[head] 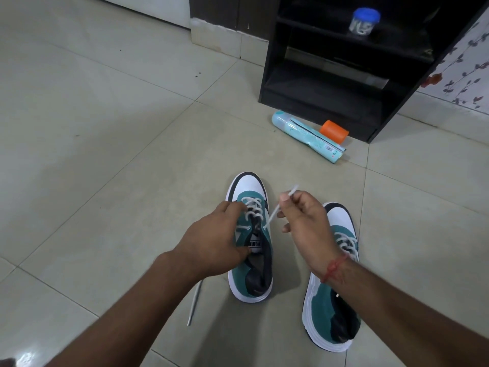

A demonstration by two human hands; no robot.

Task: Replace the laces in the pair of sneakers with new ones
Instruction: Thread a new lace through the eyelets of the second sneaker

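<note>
Grip, left hand [211,241]: curled over the left sneaker [251,250], steadying it on the tiled floor [105,128]. Lace [272,215]: one end trails by the left forearm; the other runs taut from an eyelet to the right hand [304,215], pinched, evidently being drawn out. Right sneaker [330,300]: beside it, laced, partly under the wrist. Beyond: teal tube [304,136], orange cap [334,131], black shelf [344,75] holding a blue-lidded jar [365,21]; none obstructs.
</note>
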